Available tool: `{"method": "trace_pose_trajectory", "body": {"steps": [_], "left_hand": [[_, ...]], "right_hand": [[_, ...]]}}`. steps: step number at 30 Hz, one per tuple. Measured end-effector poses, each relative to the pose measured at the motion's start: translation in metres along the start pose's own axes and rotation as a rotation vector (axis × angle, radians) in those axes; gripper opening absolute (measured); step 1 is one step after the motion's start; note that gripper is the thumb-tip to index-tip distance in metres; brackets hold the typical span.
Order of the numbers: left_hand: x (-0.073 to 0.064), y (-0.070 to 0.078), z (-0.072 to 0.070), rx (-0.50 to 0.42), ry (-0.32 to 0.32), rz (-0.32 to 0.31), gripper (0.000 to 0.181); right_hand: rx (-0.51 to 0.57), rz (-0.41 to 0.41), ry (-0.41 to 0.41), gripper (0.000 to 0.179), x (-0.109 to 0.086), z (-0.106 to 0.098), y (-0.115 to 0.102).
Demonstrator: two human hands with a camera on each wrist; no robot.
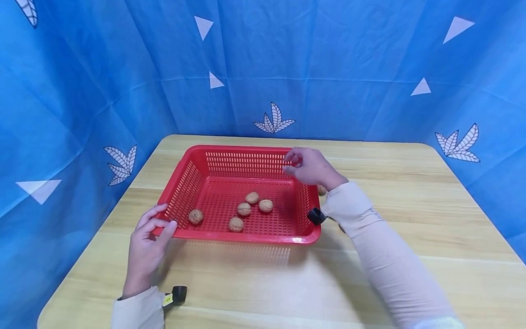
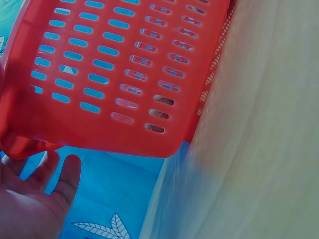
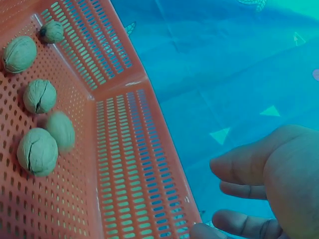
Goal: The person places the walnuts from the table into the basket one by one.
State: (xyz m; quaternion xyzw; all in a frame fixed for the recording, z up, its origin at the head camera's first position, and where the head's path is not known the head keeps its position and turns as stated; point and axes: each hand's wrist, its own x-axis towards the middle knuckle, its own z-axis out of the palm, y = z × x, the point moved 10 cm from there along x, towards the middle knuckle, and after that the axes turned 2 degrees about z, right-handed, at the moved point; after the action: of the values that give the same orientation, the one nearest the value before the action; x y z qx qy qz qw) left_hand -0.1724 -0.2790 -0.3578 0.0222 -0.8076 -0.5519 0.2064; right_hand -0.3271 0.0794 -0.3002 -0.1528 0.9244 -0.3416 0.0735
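A red perforated plastic basket [image 1: 263, 237] holds several walnuts [image 1: 265, 206] on its floor, four of them grouped toward the middle and one near the left wall. My left hand [image 1: 149, 246] grips the basket's near left corner, thumb over the rim; in the left wrist view its fingers [image 2: 67, 181] reach up to the underside of that corner. Over the far right corner hovers my right hand [image 1: 310, 167], fingers loosely bent with nothing between them. Its fingertips come close to the rim in the right wrist view. One walnut [image 3: 61, 131] looks blurred there.
Outside the basket's right wall, another walnut [image 1: 322, 190] on the wooden table [image 1: 411, 201] is partly hidden by my right wrist. A small dark piece shows beside the right sleeve [image 1: 370, 233]. Blue patterned cloth [image 1: 263, 55] hangs behind the table and at both sides.
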Motion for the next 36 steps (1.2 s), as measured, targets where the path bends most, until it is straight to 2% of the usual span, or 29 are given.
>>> {"method": "trace_pose_trajectory", "body": {"steps": [6,13,20,27,29,36], "left_hand": [[0.006,0.002,0.002,0.003,-0.002,-0.001,0.019],[-0.005,-0.007,-0.007,0.093,-0.002,-0.034,0.020],[-0.002,-0.004,-0.002,0.035,0.000,-0.021,0.020],[-0.001,-0.004,0.000,0.010,0.003,-0.021,0.019],[-0.001,-0.003,-0.001,0.014,0.006,-0.013,0.018],[0.001,0.005,-0.003,0.021,0.042,0.087,0.010]], "right_hand": [[-0.018,0.002,0.048,0.031,-0.002,-0.018,0.002],[0.003,-0.004,0.058,0.025,-0.009,-0.011,0.013],[0.016,0.014,0.149,0.025,-0.013,-0.033,0.025],[-0.005,0.041,0.163,0.029,-0.018,-0.041,0.044],[-0.002,0.055,0.163,0.031,-0.020,-0.042,0.051],[0.010,0.099,0.148,0.031,-0.025,-0.040,0.074]]}}
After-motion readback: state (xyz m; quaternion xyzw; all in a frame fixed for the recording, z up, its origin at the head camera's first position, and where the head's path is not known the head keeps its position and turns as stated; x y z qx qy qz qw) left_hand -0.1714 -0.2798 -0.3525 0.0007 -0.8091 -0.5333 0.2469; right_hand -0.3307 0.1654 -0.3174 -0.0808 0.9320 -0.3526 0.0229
